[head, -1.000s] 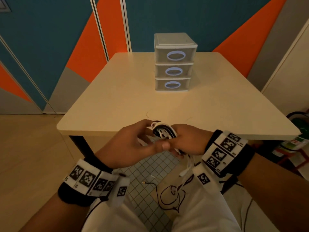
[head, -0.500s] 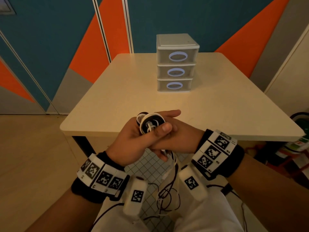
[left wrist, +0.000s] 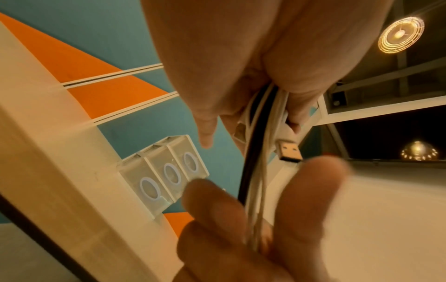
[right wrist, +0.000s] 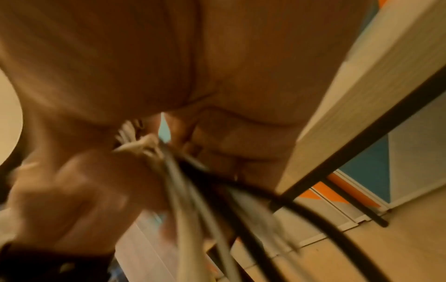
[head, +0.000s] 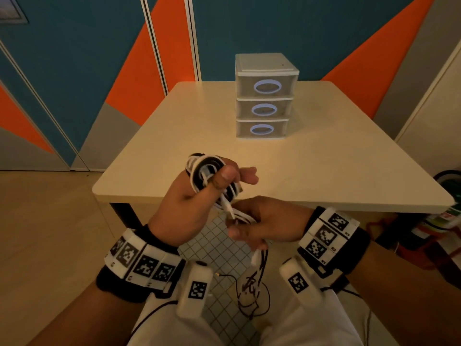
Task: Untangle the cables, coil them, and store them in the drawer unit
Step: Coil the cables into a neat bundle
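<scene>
My left hand is raised over the table's near edge and grips a coil of white and black cables wound round its fingers, thumb pressed on top. In the left wrist view the strands run down from the palm beside a USB plug. Just below, my right hand pinches the loose cable strands under the coil; its wrist view shows blurred cables leaving the fingers. The rest of the tangle hangs down over my lap. The three-drawer unit stands at the table's far side, drawers closed.
The beige table carries only the drawer unit. Its dark leg is under the near left corner. Bags and clutter lie on the floor at the right. A gridded cloth lies between my knees.
My left hand has risen and rolled left with the coil, now larger. My right hand has dropped away below it, drawing out the loose strands.
</scene>
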The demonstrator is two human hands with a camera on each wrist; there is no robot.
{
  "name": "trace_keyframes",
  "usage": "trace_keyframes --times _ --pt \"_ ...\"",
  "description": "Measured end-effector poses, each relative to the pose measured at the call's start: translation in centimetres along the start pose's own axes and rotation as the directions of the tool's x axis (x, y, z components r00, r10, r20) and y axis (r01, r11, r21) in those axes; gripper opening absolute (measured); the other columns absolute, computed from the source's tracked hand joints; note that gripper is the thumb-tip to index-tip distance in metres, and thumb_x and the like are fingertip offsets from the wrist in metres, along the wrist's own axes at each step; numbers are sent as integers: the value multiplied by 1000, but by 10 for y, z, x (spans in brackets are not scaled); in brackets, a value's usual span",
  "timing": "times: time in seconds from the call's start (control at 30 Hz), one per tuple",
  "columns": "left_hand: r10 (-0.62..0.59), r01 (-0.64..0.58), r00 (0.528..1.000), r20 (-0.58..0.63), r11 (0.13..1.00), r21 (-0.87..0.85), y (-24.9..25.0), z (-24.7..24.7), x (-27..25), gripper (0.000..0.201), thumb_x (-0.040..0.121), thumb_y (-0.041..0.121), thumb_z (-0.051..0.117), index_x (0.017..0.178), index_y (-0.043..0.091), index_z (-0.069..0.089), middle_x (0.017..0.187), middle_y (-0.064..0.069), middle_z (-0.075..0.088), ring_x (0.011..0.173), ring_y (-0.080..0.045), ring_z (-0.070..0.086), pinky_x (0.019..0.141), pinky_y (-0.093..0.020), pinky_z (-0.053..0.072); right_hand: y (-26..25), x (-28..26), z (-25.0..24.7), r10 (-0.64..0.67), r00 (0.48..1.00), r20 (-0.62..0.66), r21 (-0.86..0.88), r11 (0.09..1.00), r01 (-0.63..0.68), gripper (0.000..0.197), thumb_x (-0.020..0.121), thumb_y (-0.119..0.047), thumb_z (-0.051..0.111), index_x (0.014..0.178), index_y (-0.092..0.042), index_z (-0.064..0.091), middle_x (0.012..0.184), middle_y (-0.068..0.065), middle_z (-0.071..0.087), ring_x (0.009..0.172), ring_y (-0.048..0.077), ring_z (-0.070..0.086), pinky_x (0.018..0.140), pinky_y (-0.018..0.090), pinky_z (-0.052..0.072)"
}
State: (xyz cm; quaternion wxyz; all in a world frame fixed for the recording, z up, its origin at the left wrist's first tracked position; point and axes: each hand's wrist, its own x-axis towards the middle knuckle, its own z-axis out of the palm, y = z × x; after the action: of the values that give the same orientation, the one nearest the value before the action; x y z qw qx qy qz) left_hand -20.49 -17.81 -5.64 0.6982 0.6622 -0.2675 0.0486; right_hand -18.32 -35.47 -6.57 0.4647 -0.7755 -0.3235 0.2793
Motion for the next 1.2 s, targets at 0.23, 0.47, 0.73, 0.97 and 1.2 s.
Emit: trace_keyframes --times 0.23,0.47,0.73,0.97,1.2 --pt "-139 128 981 -138 988 -89 -5 -4 -1 35 94 38 57 69 15 51 62 -1 46 57 -23 49 64 -40 42 23 -4 11 36 999 15 34 999 -37 37 100 -46 41 87 -15 56 69 -1 64 69 19 61 89 48 51" --pt "-208 226 931 -301 974 25 -18 -15 0 45 82 41 76 58 15 49 54 -8 43 50 -27 45 52 -53 41 37 -4 10 99 981 -166 -101 988 -117 33 101 -46 41 83 -23 57 61 -11 47 50 0 46 53 18 41" --pt "-118 195 977 -177 829 524 -23 -19 -7 32 68 39 88 88 19 71 57 7 61 48 -4 55 53 -21 48 34 -1 7 43 977 -210 -371 921 -120 40 105 -39 31 92 -15 61 85 1 62 81 16 58 80 30 46" --pt "-74 -41 994 86 474 879 -17 -23 -1 45 66 57 82 96 24 76 84 12 73 78 -7 68 71 -29 54 36 8 2 65 978 -198 -387 912 -139 37 106 -34 32 91 -17 61 85 0 63 82 17 59 82 35 49" --pt "-163 -150 970 182 188 971 -35 -13 -4 36 67 38 90 91 21 69 84 2 62 72 -22 64 56 -30 49 30 8 -2 153 973 -174 -369 906 -208 35 106 -28 34 99 -12 64 76 -5 54 68 11 48 67 25 39"
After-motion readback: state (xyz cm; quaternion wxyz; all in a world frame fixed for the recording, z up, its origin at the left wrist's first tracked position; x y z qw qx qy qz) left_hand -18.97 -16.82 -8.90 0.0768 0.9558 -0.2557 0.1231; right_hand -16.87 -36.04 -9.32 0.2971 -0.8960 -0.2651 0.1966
